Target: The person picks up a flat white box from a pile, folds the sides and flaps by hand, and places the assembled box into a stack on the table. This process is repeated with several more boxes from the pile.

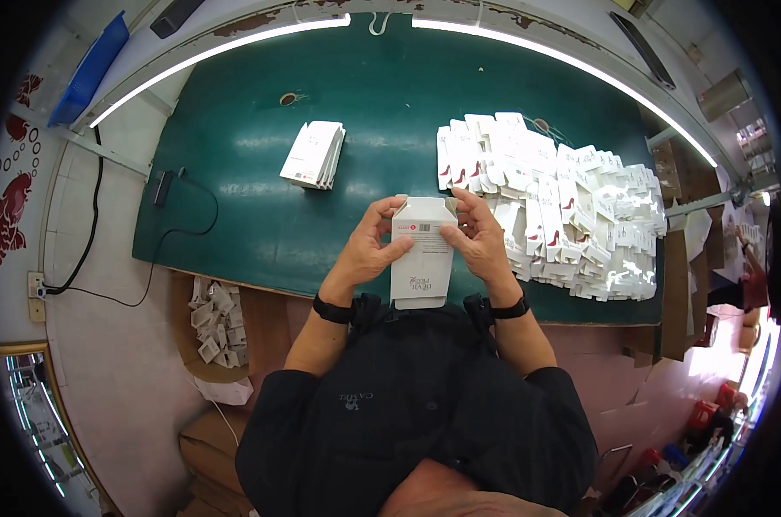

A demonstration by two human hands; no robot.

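Between my two hands is a white folding carton [423,263], close to my body at the table's near edge. Its far end shows small flaps standing up, and dark print and a small red mark lie on its face. My left hand [370,248] grips the carton's left side, with the thumb on its face and the fingers curled at the edge. On the opposite side my right hand [482,243] holds it near the flapped end, thumb pressed to the face. Some fingertips of both hands are hidden behind the carton.
A small stack of white cartons [313,155] stands left on the green table [377,95]. A large heap of similar cartons [571,207] covers the right. An open cardboard box [183,332] with white cartons sits below left. A black cable [205,231] crosses the left edge.
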